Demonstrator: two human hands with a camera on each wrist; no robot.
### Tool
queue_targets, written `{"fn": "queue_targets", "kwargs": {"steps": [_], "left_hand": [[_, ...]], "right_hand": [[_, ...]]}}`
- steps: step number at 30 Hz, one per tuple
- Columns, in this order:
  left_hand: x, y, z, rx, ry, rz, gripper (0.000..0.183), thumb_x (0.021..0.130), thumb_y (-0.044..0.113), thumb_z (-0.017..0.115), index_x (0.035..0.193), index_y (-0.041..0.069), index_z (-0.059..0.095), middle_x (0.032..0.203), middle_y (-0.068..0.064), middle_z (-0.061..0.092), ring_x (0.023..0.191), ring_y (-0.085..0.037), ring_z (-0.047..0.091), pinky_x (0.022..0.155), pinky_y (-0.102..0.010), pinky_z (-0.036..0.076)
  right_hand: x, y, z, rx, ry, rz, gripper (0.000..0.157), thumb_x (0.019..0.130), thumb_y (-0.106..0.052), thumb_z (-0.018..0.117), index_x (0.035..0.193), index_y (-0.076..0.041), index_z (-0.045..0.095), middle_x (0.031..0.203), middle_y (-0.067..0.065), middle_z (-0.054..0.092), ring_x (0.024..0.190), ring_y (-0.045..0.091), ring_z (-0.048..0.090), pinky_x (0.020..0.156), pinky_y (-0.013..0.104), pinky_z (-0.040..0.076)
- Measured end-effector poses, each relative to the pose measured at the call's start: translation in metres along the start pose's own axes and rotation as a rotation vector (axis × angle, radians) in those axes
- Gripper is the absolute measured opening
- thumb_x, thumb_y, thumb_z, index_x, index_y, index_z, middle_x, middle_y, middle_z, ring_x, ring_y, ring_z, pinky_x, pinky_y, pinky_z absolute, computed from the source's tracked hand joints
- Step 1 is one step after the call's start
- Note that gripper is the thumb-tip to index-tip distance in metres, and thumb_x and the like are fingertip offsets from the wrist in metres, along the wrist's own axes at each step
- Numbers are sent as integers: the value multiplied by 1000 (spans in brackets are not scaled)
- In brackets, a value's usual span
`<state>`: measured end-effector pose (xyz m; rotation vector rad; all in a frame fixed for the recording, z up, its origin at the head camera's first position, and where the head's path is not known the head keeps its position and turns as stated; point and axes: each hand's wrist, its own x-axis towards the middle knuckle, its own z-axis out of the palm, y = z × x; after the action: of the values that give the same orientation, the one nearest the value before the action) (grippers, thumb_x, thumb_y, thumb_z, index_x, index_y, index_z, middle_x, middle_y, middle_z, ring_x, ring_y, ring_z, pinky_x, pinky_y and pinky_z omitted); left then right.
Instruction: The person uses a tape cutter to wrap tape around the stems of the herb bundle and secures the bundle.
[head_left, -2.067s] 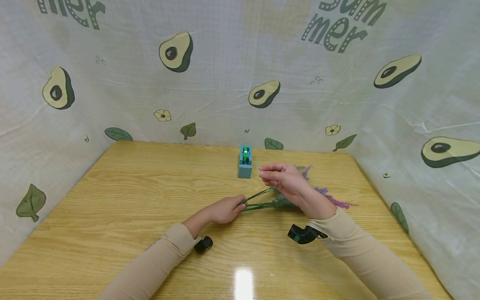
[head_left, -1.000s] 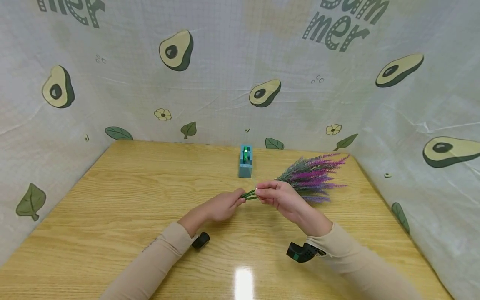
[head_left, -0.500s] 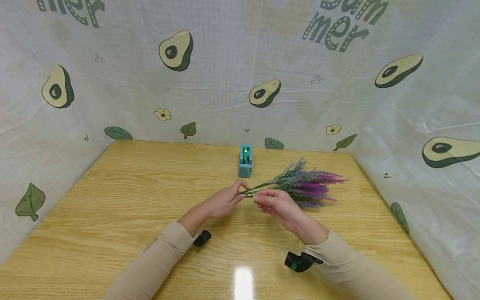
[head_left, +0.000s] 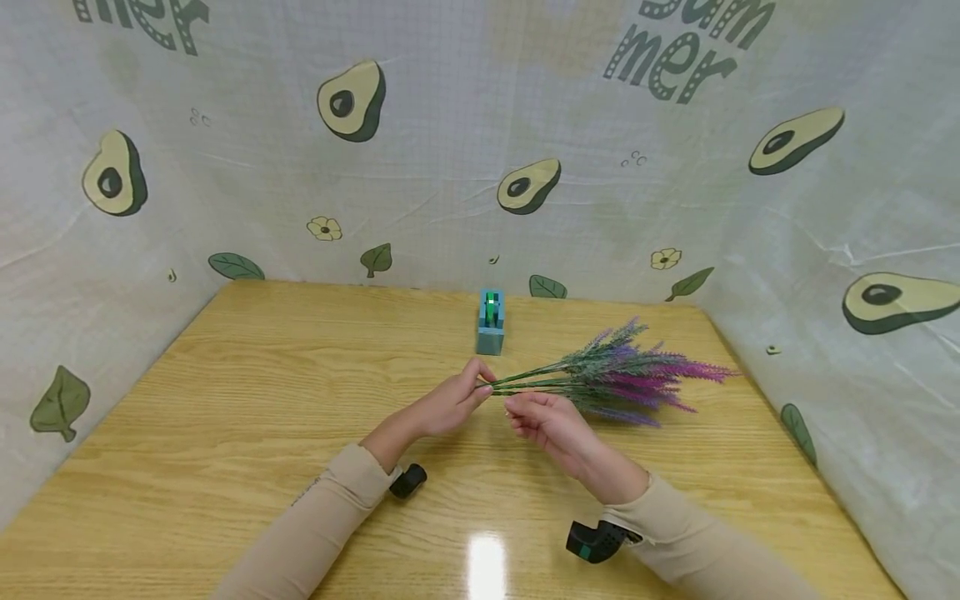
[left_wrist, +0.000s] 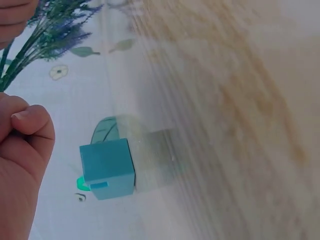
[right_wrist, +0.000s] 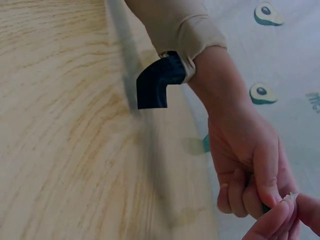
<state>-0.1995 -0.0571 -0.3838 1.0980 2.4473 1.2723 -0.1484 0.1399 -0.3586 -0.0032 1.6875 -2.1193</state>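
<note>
A bunch of artificial lavender (head_left: 622, 371), with green stems and purple and pink heads, points right above the wooden table. My left hand (head_left: 447, 402) grips the lower stems, fingers and thumb curled round them. Close beside it, my right hand (head_left: 551, 425) pinches a small clear strip of tape (right_wrist: 292, 196) between thumb and fingertips, just at the stems. In the left wrist view the lavender (left_wrist: 55, 30) shows above the curled left hand (left_wrist: 25, 135), and part of the right hand (left_wrist: 15, 20) is at the top corner.
A teal tape dispenser (head_left: 491, 337) with a green roll stands behind the hands, towards the back of the table (head_left: 315, 350). A printed avocado cloth (head_left: 435, 208) rises along the back and both sides.
My right hand has come down from near the dispenser to the stems. The lavender has turned in my left hand, first swinging up and back, then lowering towards the right.
</note>
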Motion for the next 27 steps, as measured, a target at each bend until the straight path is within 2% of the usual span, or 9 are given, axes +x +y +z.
{"fn": "queue_targets", "kwargs": {"steps": [2, 5, 10, 17, 22, 24, 27], "left_hand": [[0, 0, 0, -8, 4, 4, 16, 103, 15, 35, 114, 4, 36, 99, -20, 57, 86, -22, 51, 72, -35, 41], [1, 1, 1, -19, 10, 22, 16, 103, 15, 35, 113, 3, 37, 84, -12, 54, 76, -17, 49, 66, -31, 39], [1, -1, 3, -76, 24, 48, 13, 102, 12, 34, 111, 2, 37, 63, 1, 37, 54, -11, 34, 53, -25, 31], [1, -4, 6, -186, 18, 20, 13, 103, 10, 33, 112, 2, 36, 62, 1, 36, 52, -11, 30, 53, -24, 28], [3, -4, 7, -206, -13, 12, 14, 103, 9, 31, 112, -1, 35, 62, 1, 35, 52, -11, 28, 52, -23, 27], [2, 1, 5, -207, -23, 10, 13, 102, 7, 31, 111, -2, 36, 62, 1, 35, 51, -10, 28, 52, -23, 27], [-1, 15, -1, -216, -34, 6, 11, 102, 4, 31, 109, -3, 36, 61, 2, 34, 51, -10, 27, 54, -23, 27]], "right_hand": [[0, 4, 1, 16, -4, 1, 16, 94, -7, 55, 84, -9, 67, 76, -2, 63, 68, 5, 58, 64, 17, 49], [1, 9, 2, 26, -3, -9, 18, 94, -6, 54, 84, -9, 67, 75, -2, 62, 67, 5, 57, 63, 16, 48], [4, 17, 2, 26, 14, -5, 15, 94, -6, 54, 85, -7, 66, 76, -2, 62, 66, 5, 56, 62, 16, 47], [12, 27, 1, -7, 115, 8, 10, 93, -9, 58, 91, -1, 64, 80, 1, 59, 66, 9, 56, 62, 20, 48], [19, 32, 0, -14, 188, 8, 23, 93, -8, 57, 108, 10, 56, 82, 3, 59, 67, 11, 57, 64, 23, 48], [19, 33, -1, 20, 174, 30, 29, 94, -8, 54, 115, 13, 50, 86, 5, 57, 71, 12, 56, 67, 23, 49], [12, 34, -2, 9, 109, 89, 21, 93, -6, 53, 108, 9, 50, 86, 7, 55, 72, 13, 56, 68, 24, 49]]}}
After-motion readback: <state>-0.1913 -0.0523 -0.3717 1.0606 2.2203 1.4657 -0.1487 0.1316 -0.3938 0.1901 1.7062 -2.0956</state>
